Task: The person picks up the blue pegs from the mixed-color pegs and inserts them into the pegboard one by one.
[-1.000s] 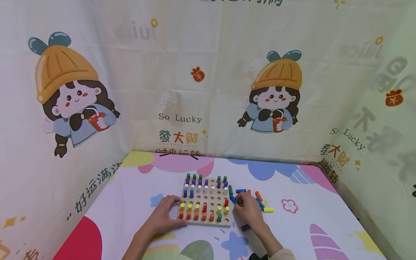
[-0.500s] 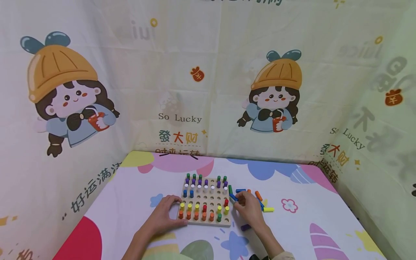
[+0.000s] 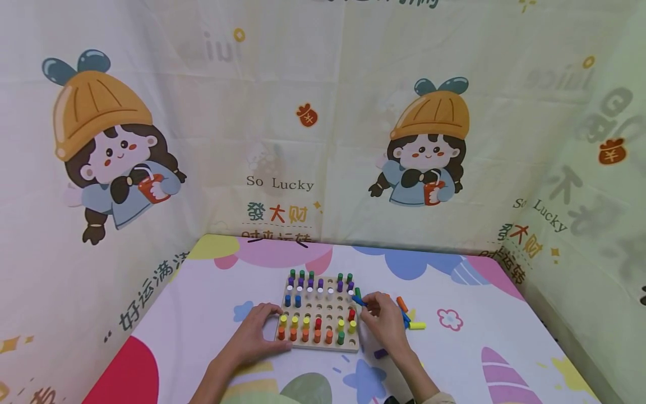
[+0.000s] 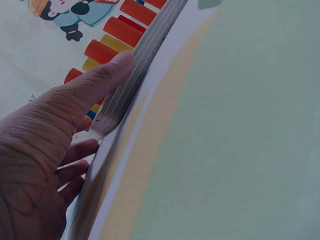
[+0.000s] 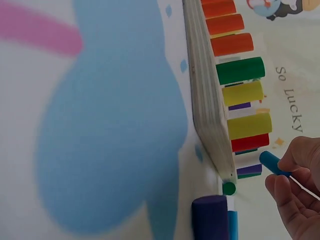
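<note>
"Printed cloth (image 3: 348, 168) lines the back and sides, and a patterned table (image 3: 444, 359) fills the lower part of the head view. Where's the blue peg (image 3: 359, 301)?"

"Right of centre, low in the frame, tilted, at the right edge of the board (image 3: 323, 347)."

"Who has it?"

"The right hand (image 3: 386, 320), pinching one end between thumb and fingers. Its free end points up and left, near a white peg (image 3: 350, 294). I can't tell whether it touches the board."

"What stands in the board?"

"Upright pegs (image 3: 305, 322) in colour rows: green at the top, then purple, white, two blues at left, yellows with a red among them, and orange at the bottom, a green at their right."

"And the left hand (image 3: 254, 334)?"

"It grips the board's lower left corner, thumb on the front edge, fingers at the left side."

"Farther out?"

"Loose ones at right: a green peg (image 3: 358, 292) just beside the board, an orange peg (image 3: 402, 304) and a yellow peg (image 3: 417, 325) past the right hand, a purple peg (image 3: 381, 353) lower down. Cartoon figures (image 3: 429, 151) in orange hats decorate the cloth, left and right."
</note>
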{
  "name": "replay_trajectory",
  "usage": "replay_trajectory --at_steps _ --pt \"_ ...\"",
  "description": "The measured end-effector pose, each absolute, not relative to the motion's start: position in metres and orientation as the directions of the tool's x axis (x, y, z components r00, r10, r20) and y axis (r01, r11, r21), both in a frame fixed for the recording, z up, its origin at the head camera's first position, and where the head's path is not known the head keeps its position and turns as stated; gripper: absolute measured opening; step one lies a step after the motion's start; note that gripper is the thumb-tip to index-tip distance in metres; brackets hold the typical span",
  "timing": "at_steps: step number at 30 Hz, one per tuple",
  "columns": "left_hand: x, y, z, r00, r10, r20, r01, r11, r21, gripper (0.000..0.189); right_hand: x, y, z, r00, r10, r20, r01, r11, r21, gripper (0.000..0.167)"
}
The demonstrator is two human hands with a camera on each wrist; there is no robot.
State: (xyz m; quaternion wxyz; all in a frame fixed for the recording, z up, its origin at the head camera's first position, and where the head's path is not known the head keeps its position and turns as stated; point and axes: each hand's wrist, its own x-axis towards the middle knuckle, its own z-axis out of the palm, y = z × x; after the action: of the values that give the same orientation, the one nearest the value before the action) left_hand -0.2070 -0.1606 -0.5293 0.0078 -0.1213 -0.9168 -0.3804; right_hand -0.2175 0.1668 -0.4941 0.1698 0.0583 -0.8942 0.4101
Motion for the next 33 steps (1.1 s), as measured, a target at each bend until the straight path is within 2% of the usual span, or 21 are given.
replay_trajectory --at_steps 9,33 --pt "-0.207 -0.159 -0.527 -0.974 0.209 0.088 0.21 0.679 0.704 0.075 -0.214 0.155 -0.483 -0.94 0.045 0.339 -0.235 0.636 -0.735 0.017" --pt "-0.208 -0.16 -0.527 -0.972 0.214 0.098 0.22 0.675 0.705 0.075 -0.216 0.12 -0.479 -0.938 -0.116 0.326 -0.331 0.576 -0.747 0.018"
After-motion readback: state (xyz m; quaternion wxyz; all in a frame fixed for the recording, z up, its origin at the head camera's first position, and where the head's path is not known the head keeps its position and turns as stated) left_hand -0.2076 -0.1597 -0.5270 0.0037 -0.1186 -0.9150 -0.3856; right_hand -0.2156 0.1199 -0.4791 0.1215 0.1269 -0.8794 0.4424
